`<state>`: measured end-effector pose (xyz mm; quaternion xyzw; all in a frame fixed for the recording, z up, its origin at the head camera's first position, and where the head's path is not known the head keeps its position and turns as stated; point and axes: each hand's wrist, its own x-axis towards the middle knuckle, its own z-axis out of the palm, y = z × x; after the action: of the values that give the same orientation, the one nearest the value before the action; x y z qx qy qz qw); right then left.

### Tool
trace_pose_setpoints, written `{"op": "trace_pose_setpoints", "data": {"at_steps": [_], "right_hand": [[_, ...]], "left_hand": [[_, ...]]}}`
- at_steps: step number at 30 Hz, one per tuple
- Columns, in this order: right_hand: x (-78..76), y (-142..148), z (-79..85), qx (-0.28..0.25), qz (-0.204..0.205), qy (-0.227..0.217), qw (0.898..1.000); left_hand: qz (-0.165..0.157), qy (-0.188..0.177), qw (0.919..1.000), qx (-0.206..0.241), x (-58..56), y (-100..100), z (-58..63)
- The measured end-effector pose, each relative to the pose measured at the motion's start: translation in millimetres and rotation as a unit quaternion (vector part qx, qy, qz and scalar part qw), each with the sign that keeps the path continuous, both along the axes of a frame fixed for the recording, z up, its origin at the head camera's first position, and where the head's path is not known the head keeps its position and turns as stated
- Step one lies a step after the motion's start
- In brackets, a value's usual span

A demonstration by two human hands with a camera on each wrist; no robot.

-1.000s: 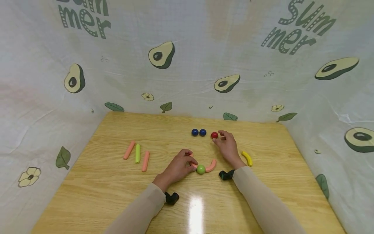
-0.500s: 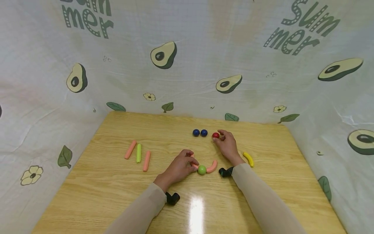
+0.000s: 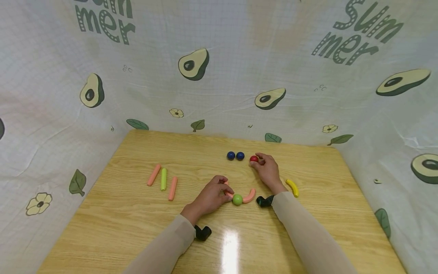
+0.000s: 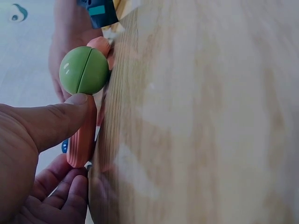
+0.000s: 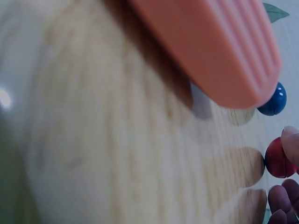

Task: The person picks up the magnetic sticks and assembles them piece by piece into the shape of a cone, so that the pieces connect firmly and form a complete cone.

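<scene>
My left hand point(image 3: 210, 196) holds a curved pink stick point(image 4: 82, 137) between thumb and fingers, its ribbed end showing in the left wrist view. That stick's other end meets a green ball point(image 3: 237, 199), and the thumb tip lies close against the ball. A second curved pink stick point(image 3: 250, 196) touches the ball's right side, so the three form a shallow U. Farther back, my right hand point(image 3: 268, 173) pinches a red ball point(image 3: 253, 159) on the table. In the right wrist view the thumb presses on this red ball point(image 5: 279, 161).
Two blue balls point(image 3: 230, 155) sit left of the red one. A yellow curved piece point(image 3: 292, 188) lies right of my right wrist. On the left are two straight pink sticks point(image 3: 172, 188) and a lime-green stick point(image 3: 163, 179). A printed cloth hangs behind the wooden table point(image 3: 119, 228).
The head view has turned slightly left, shifting everything a little to the right. My right thumb and finger have drawn closer around the red ball. The left hand keeps its hold.
</scene>
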<state>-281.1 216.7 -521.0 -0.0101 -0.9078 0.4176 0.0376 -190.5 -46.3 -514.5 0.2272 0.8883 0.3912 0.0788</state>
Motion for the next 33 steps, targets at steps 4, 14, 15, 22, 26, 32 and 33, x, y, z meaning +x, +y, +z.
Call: {"op": "trace_pose_setpoints", "data": {"at_steps": [4,14,15,22,26,32,33], "right_hand": [[1.6,1,2.2,0.006,-0.005,-0.011,1.0],[4.7,2,4.0,0.011,-0.002,-0.014,1.0],[6.3,2,4.4,0.006,0.0,-0.016,1.0],[22.4,1,7.6,-0.022,0.009,-0.009,1.0],[33.1,1,7.7,-0.04,0.01,-0.013,0.999],[52.2,1,9.1,-0.045,0.024,-0.018,0.999],[55.5,2,9.7,-0.042,0.03,-0.017,0.999]], "left_hand": [[-0.008,0.009,0.9999,0.003,0.8,0,-0.8],[-0.006,0.004,1.0,-0.001,2.2,2,1.4],[-0.005,0.002,1.0,-0.001,2.2,1,1.5],[-0.004,0.001,1.0,0.003,1.0,-1,0.4],[-0.002,0.001,1.0,0.002,0.8,-1,0.1],[-0.002,0.004,1.0,0.005,1.1,-1,-0.3],[-0.001,0.005,1.0,0.006,1.1,-1,-0.4]]}}
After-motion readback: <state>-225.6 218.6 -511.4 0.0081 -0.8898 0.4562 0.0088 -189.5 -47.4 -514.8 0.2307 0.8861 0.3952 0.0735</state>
